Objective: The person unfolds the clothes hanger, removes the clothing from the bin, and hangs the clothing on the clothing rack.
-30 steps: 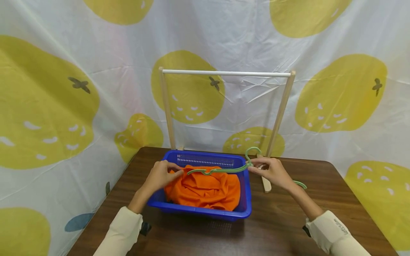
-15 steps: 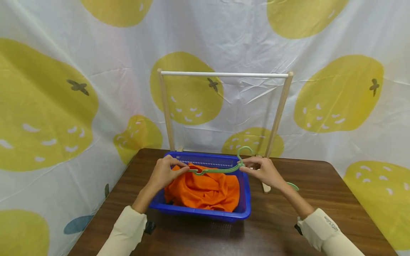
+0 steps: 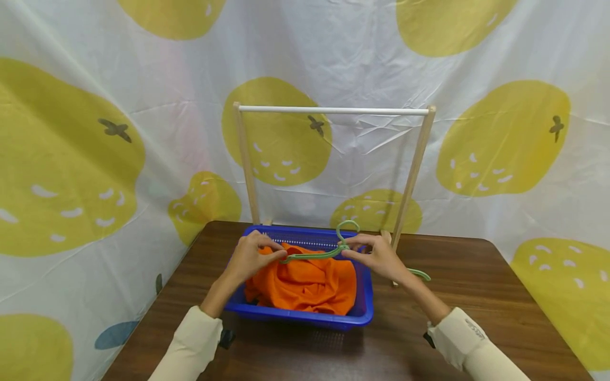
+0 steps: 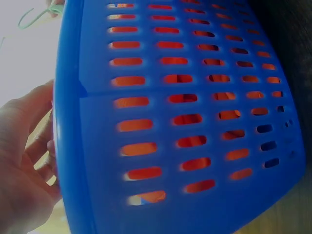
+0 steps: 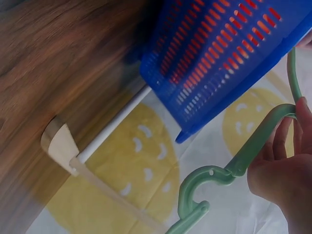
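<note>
We see the right hand pinching the green hanger by its hook, the hanger held roughly level above the orange cloth in the basket. The left hand curls near the hanger's other end, close to the cloth; we cannot tell what it grips. Behind stands a rack.

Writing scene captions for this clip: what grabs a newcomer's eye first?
Probably the bright orange cloth, bunched up inside the blue basket on the dark wooden table. Next, the green hanger held over it between the left hand and right hand. Behind everything, big yellow fruit-like shapes cover the white curtain.
</note>
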Motion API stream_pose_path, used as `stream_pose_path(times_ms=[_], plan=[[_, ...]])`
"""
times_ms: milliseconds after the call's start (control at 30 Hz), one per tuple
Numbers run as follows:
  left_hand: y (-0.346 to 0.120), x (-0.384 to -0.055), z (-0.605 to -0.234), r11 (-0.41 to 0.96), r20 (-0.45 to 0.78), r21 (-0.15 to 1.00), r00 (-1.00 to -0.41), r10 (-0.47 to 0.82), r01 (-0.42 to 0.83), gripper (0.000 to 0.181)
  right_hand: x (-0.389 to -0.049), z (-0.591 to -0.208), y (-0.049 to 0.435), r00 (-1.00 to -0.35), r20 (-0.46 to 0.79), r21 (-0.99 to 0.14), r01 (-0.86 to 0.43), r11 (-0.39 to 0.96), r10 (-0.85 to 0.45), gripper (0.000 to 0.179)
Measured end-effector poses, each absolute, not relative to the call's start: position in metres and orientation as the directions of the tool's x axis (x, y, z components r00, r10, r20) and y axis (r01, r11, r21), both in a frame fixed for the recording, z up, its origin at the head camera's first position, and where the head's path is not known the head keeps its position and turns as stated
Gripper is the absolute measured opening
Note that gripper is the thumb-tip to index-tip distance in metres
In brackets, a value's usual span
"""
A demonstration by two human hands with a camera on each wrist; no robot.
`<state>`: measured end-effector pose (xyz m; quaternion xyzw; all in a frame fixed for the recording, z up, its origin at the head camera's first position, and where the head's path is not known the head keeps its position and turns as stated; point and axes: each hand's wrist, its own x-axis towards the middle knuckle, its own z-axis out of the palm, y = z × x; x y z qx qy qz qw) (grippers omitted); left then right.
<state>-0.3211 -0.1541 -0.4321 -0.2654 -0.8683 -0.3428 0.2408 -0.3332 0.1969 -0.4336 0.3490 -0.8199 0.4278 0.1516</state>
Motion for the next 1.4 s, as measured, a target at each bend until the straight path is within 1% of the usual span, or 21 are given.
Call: stream_pose_path(times_ms=[200,400,633,733,867,933,1167,1267,1400], plan=[[-0.153,-0.322,-0.434,0.616,0.592,0.459,-0.737,0.324,0.640,0.008,-0.331,-0.434,0.182,-0.734,0.528,-0.626,-0.676,0.388,-0.426,0.024],[-0.151,-0.321,-0.433,0.603,0.610,0.460,-0.725,0.319,0.652,0.009,-0.330,-0.437,0.173,-0.721,0.557,-0.610,-0.692,0.386,-0.413,0.022],[-0.140,-0.320,-0.432,0.574,0.615,0.451,-0.704,0.355,0.684,0.009,-0.330,-0.440,0.168,-0.715,0.556,-0.628,-0.695,0.349,-0.424,0.023],[-0.135,-0.321,-0.432,0.575,0.603,0.451,-0.708,0.368,0.683,0.008,-0.331,-0.442,0.166,-0.704,0.565,-0.620,-0.706,0.341,-0.430,0.022],[-0.131,-0.320,-0.432,0.588,0.573,0.458,-0.727,0.378,0.666,0.009,-0.331,-0.442,0.164,-0.707,0.566,-0.616,-0.704,0.353,-0.424,0.022],[-0.129,-0.319,-0.431,0.594,0.569,0.455,-0.730,0.379,0.663,0.009,-0.330,-0.442,0.164,-0.714,0.562,-0.618,-0.698,0.362,-0.418,0.023],[-0.141,-0.314,-0.418,0.584,0.627,0.432,-0.694,0.353,0.687,0.012,-0.326,-0.438,0.171,-0.772,0.505,-0.692,-0.629,0.354,-0.385,0.025],[-0.153,-0.312,-0.411,0.599,0.604,0.436,-0.712,0.359,0.672,0.012,-0.326,-0.435,0.174,-0.779,0.509,-0.697,-0.623,0.355,-0.367,0.025],[-0.163,-0.310,-0.409,0.625,0.528,0.462,-0.761,0.376,0.629,0.016,-0.328,-0.435,0.177,-0.788,0.508,-0.710,-0.611,0.350,-0.347,0.026]])
